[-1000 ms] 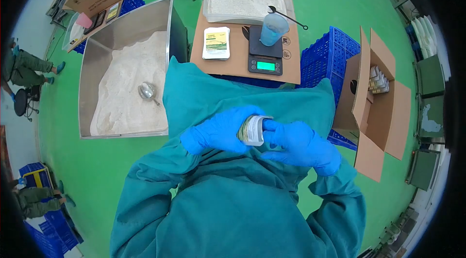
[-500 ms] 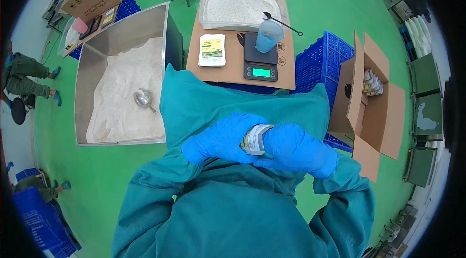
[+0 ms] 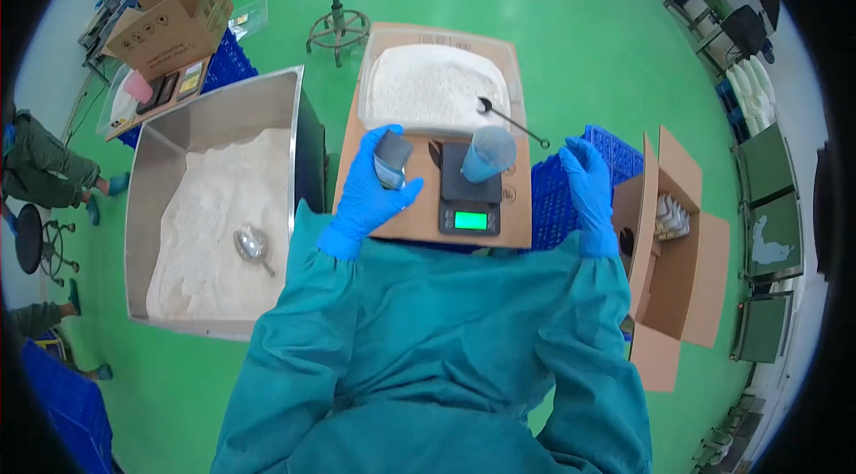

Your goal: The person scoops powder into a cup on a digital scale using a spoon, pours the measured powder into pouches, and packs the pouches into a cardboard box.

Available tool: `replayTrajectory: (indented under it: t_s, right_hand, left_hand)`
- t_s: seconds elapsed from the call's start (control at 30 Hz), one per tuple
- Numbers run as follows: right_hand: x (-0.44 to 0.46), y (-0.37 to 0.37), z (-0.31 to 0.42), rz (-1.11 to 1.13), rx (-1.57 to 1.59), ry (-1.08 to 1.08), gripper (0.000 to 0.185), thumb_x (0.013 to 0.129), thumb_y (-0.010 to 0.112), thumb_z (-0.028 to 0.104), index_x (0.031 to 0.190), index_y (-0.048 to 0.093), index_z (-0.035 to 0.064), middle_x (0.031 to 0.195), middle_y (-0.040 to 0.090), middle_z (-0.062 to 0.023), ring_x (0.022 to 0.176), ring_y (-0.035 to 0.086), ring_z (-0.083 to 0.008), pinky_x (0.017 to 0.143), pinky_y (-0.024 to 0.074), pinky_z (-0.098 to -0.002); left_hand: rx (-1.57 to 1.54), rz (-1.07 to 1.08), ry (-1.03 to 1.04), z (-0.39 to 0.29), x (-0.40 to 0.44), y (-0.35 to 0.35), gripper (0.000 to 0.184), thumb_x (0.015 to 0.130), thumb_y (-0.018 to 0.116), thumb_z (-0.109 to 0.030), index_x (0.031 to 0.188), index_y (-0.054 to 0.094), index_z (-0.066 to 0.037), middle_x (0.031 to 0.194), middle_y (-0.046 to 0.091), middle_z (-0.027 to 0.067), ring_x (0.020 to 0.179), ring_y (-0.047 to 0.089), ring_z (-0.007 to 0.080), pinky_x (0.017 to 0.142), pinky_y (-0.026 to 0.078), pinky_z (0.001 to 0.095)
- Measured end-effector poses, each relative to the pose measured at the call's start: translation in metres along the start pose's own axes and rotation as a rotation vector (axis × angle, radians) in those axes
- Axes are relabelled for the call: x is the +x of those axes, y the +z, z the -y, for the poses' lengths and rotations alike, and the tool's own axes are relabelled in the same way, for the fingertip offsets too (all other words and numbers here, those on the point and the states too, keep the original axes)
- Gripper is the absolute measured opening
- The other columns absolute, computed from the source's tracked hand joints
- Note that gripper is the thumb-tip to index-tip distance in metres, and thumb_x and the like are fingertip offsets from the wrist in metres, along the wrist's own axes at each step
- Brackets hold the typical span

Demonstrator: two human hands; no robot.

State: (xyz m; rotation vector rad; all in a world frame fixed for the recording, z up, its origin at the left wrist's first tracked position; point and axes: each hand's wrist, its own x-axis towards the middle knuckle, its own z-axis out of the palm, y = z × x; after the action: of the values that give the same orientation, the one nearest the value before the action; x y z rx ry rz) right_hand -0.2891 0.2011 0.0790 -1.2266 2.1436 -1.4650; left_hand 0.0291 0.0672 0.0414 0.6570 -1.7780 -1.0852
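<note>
Curling fingers round a boxy, grey-topped, plastic-looking packet [image 3: 392,156] at eleven o'clock, blue-gloved left hand [image 3: 364,202], thumb splayed, could drop it; right hand [image 3: 588,184] bunched.

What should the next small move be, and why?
Probably move the right hand to the blue cup: that hand looks empty, the cup stands on the scale, and the left hand holds a pouch beside it.

Hands [image 3: 361,205] blue-gloved; teal gown [image 3: 437,322], long wrinkled sleeves [image 3: 299,331].
</note>
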Motion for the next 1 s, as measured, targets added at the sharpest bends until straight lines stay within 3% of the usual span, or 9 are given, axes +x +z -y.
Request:
replayTrajectory:
  t_s: [0.1, 0.17, 0.23, 0.33, 0.47, 0.6, 0.7, 0.8, 1.0]
  right_hand:
    - [0.051, 0.019, -0.103, -0.060, -0.284, -0.023, 0.045, 0.084, 0.066, 0.023, 0.119, 0.053, -0.0017, 0.089, 0.064, -0.0114, 0.080, 0.061, -0.0150, 0.073, 0.0487, -0.0250]
    - [0.068, 0.028, -0.109, -0.060, -0.448, -0.015, 0.049, 0.083, 0.067, 0.026, 0.119, 0.052, -0.0026, 0.087, 0.063, -0.0112, 0.076, 0.061, -0.0152, 0.068, 0.0495, -0.0256]
    - [0.076, 0.039, -0.092, 0.198, -0.051, 0.438, 0.041, 0.083, 0.068, 0.024, 0.110, 0.056, -0.0043, 0.082, 0.062, -0.0094, 0.066, 0.060, -0.0141, 0.057, 0.0484, -0.0258]
    - [0.100, 0.051, -0.112, 0.160, 0.190, 0.371, 0.033, 0.082, 0.068, 0.023, 0.101, 0.060, -0.0038, 0.078, 0.061, -0.0083, 0.061, 0.060, -0.0134, 0.049, 0.0455, -0.0250]
    - [0.125, 0.076, -0.096, -0.024, 0.491, 0.331, 0.025, 0.087, 0.063, 0.021, 0.096, 0.061, -0.0015, 0.078, 0.063, -0.0092, 0.064, 0.062, -0.0149, 0.059, 0.0529, -0.0273]
    - [0.145, 0.085, -0.110, 0.065, 0.625, 0.331, 0.027, 0.094, 0.053, 0.020, 0.099, 0.059, -0.0053, 0.087, 0.065, -0.0155, 0.075, 0.066, -0.0221, 0.069, 0.0561, -0.0317]
    - [0.155, 0.099, -0.116, 0.120, 0.778, 0.439, 0.028, 0.094, 0.052, 0.019, 0.101, 0.058, -0.0080, 0.090, 0.065, -0.0186, 0.080, 0.067, -0.0260, 0.072, 0.0564, -0.0330]
    - [0.160, 0.116, -0.109, 0.154, 0.731, 0.426, 0.030, 0.094, 0.051, 0.018, 0.104, 0.056, -0.0098, 0.093, 0.064, -0.0203, 0.085, 0.066, -0.0272, 0.075, 0.0561, -0.0328]
    - [0.154, 0.141, -0.099, 0.294, 0.792, 0.470, 0.030, 0.093, 0.051, 0.015, 0.108, 0.055, -0.0113, 0.097, 0.063, -0.0217, 0.089, 0.065, -0.0291, 0.081, 0.0559, -0.0338]
  left_hand:
    - [-0.091, -0.047, -0.057, 0.028, 0.038, -0.003, 0.072, 0.068, 0.076, -0.011, 0.129, 0.039, -0.006, 0.121, 0.049, 0.0100, 0.111, 0.050, 0.0219, 0.093, 0.042, 0.0348]
    - [-0.026, -0.147, -0.018, 0.046, 0.046, -0.002, 0.073, 0.068, 0.076, -0.009, 0.130, 0.038, -0.006, 0.124, 0.047, 0.0093, 0.112, 0.049, 0.0202, 0.094, 0.042, 0.0333]
    - [-0.025, -0.144, -0.076, 0.057, 0.042, -0.001, 0.074, 0.068, 0.076, -0.009, 0.131, 0.037, -0.006, 0.124, 0.047, 0.0094, 0.112, 0.048, 0.0198, 0.094, 0.042, 0.0329]
    - [-0.028, -0.126, -0.146, 0.068, 0.040, -0.006, 0.075, 0.069, 0.076, -0.011, 0.132, 0.036, -0.006, 0.125, 0.047, 0.0101, 0.113, 0.049, 0.0197, 0.095, 0.042, 0.0327]
    - [-0.047, -0.147, -0.173, 0.070, 0.045, -0.008, 0.074, 0.070, 0.076, -0.013, 0.132, 0.037, -0.006, 0.123, 0.049, 0.0104, 0.111, 0.051, 0.0198, 0.094, 0.042, 0.0327]
    - [-0.029, -0.135, -0.206, 0.075, 0.049, -0.007, 0.073, 0.070, 0.077, -0.013, 0.131, 0.038, -0.005, 0.122, 0.050, 0.0107, 0.111, 0.052, 0.0200, 0.094, 0.042, 0.0328]
    - [-0.018, -0.120, -0.221, 0.074, 0.051, -0.005, 0.072, 0.069, 0.076, -0.013, 0.131, 0.038, -0.005, 0.122, 0.050, 0.0111, 0.110, 0.051, 0.0203, 0.094, 0.042, 0.0327]
    - [-0.012, -0.100, -0.198, 0.075, 0.052, -0.003, 0.072, 0.069, 0.072, -0.005, 0.132, 0.037, -0.007, 0.113, 0.051, 0.0103, 0.109, 0.050, 0.0189, 0.095, 0.041, 0.0333]
    - [-0.059, -0.059, -0.242, 0.076, 0.052, 0.003, 0.072, 0.070, 0.073, -0.005, 0.132, 0.036, -0.006, 0.113, 0.050, 0.0103, 0.110, 0.049, 0.0183, 0.096, 0.040, 0.0327]
